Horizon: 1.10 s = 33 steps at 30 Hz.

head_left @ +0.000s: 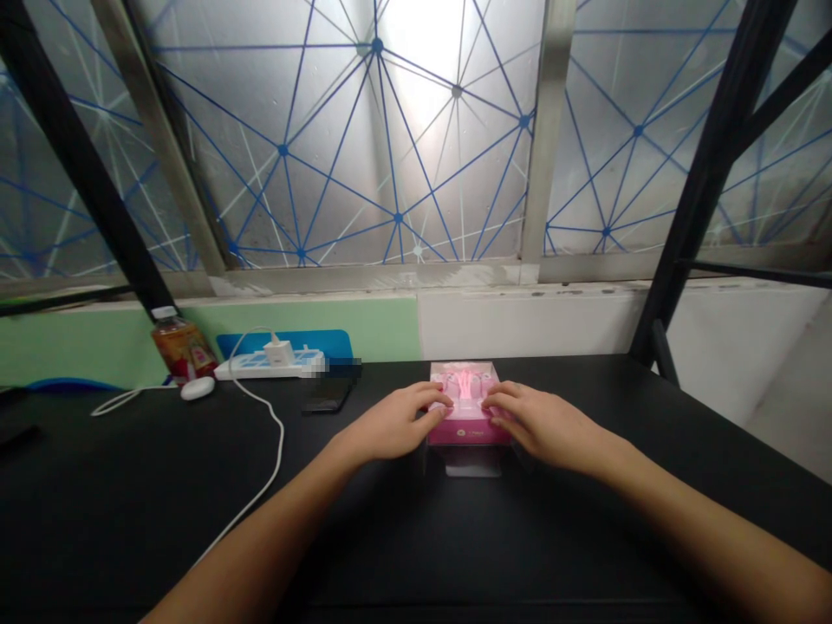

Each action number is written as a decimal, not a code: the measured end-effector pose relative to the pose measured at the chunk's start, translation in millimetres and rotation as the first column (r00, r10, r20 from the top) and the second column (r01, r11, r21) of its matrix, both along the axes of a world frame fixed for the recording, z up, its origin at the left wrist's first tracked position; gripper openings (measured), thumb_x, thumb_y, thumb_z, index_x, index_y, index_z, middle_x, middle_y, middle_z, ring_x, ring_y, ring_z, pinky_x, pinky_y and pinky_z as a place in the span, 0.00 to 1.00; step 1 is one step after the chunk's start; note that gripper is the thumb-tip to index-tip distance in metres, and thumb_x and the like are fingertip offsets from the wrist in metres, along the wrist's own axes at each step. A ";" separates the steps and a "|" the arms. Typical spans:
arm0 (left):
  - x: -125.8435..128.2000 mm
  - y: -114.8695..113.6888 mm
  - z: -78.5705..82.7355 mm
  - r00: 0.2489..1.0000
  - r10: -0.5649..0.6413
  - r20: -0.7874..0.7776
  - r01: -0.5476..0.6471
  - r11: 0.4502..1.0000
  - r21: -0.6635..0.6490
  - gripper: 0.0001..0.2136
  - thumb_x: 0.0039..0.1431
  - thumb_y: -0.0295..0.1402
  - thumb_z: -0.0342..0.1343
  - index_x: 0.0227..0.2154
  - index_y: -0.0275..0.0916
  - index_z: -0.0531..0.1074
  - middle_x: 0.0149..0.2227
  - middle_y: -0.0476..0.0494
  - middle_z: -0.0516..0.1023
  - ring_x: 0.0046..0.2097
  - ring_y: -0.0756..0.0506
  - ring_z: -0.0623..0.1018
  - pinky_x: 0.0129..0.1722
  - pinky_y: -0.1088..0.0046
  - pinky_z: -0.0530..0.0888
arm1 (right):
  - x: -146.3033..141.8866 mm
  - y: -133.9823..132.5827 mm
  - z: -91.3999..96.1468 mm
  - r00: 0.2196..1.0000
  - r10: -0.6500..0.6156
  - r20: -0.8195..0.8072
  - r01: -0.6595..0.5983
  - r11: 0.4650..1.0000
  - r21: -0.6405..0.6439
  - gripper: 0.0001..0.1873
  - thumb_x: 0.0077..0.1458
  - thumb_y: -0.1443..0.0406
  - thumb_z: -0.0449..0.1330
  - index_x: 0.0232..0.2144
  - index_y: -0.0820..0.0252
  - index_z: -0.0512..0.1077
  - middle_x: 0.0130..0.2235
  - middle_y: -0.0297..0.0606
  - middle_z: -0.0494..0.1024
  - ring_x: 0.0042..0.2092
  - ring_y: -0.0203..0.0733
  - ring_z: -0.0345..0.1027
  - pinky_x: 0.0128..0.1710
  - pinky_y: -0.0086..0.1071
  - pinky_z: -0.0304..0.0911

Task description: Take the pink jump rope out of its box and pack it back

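A pink box [458, 433] with a clear top lies on the black table in front of me. Pinkish items [466, 383] show inside it, too small to name. From the box's near side a transparent flap [473, 466] sticks out toward me. My left hand [396, 422] grips the left side, fingertips over the top edge. On the opposite side, my right hand [542, 425] holds the box with bent fingers. The far ends of some fingers blend into the pink and are hard to make out.
Left of the box lies a dark phone [329, 396]. Behind it stand a white power strip [243, 366] with a charger [278, 351], a drink bottle [182, 345] and a small white case [198, 388]. A white cable [281, 433] runs toward my left forearm. Black posts [689, 199] flank the table.
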<state>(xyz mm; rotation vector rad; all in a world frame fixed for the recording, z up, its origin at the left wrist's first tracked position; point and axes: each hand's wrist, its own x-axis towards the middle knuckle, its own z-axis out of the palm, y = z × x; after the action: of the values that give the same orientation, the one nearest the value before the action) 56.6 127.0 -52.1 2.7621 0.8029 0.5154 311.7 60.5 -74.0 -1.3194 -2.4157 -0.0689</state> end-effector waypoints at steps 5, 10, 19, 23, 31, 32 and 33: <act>1.0 2.3 -1.5 1.000 0.004 -0.008 -0.004 1.000 -0.006 0.13 0.69 0.35 0.46 0.48 0.41 0.74 0.57 0.44 0.72 0.57 0.44 0.71 0.57 0.68 0.65 | -2.6 0.3 -2.5 0.999 -0.030 0.013 0.030 1.000 0.003 0.16 0.67 0.65 0.45 0.51 0.60 0.69 0.50 0.47 0.72 0.49 0.48 0.68 0.50 0.41 0.64; 0.2 2.5 -1.1 1.000 0.004 -0.022 -0.003 1.000 0.004 0.14 0.70 0.36 0.44 0.47 0.42 0.74 0.57 0.45 0.72 0.57 0.44 0.71 0.57 0.68 0.65 | 3.7 -2.8 -1.4 0.998 -0.031 -0.059 0.027 0.998 -0.055 0.20 0.63 0.59 0.55 0.55 0.57 0.66 0.55 0.46 0.70 0.53 0.49 0.66 0.51 0.40 0.64; 1.6 3.5 -2.1 1.000 -0.015 0.015 0.014 0.999 0.051 0.10 0.64 0.34 0.52 0.46 0.42 0.74 0.54 0.43 0.74 0.54 0.43 0.73 0.54 0.69 0.67 | -20.8 -29.6 19.6 0.947 0.313 0.073 -0.310 0.950 -0.049 0.09 0.60 0.64 0.57 0.40 0.58 0.75 0.48 0.43 0.76 0.50 0.46 0.68 0.51 0.39 0.60; 4.5 3.2 -2.7 0.996 0.072 0.051 -0.074 0.996 0.042 0.11 0.63 0.35 0.52 0.46 0.42 0.74 0.50 0.44 0.77 0.49 0.43 0.76 0.48 0.70 0.70 | -33.7 -39.0 22.9 0.909 0.408 0.082 -0.389 0.903 -0.184 0.09 0.57 0.71 0.54 0.34 0.59 0.74 0.34 0.38 0.79 0.37 0.42 0.72 0.38 0.33 0.63; 24.7 40.1 -10.0 0.939 0.325 0.112 -0.308 0.940 -0.147 0.14 0.61 0.42 0.53 0.43 0.40 0.76 0.37 0.44 0.82 0.36 0.43 0.80 0.37 0.70 0.73 | -23.6 -41.0 20.9 0.778 0.551 -0.301 -0.622 0.606 -0.496 0.14 0.55 0.68 0.61 0.44 0.57 0.77 0.41 0.36 0.81 0.39 0.39 0.74 0.42 0.28 0.66; 28.3 46.4 -12.3 0.933 0.339 0.119 -0.322 0.936 -0.143 0.14 0.60 0.42 0.54 0.42 0.40 0.76 0.38 0.43 0.82 0.37 0.42 0.81 0.38 0.69 0.73 | -21.4 -40.9 19.7 0.760 0.561 -0.330 -0.641 0.559 -0.526 0.15 0.55 0.68 0.61 0.45 0.58 0.77 0.42 0.37 0.81 0.40 0.39 0.74 0.42 0.28 0.67; 31.3 52.0 -14.8 0.932 0.342 0.123 -0.325 0.936 -0.139 0.14 0.60 0.41 0.54 0.42 0.40 0.76 0.39 0.43 0.82 0.38 0.42 0.81 0.39 0.69 0.73 | -19.5 -40.9 18.9 0.743 0.570 -0.350 -0.656 0.517 -0.550 0.16 0.55 0.67 0.61 0.47 0.58 0.77 0.43 0.37 0.81 0.41 0.39 0.74 0.42 0.28 0.67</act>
<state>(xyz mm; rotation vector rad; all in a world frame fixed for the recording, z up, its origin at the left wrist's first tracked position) 88.0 179.0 -66.9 2.4570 1.2333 0.6981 292.2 19.7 -55.1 -0.5190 -2.7392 1.1152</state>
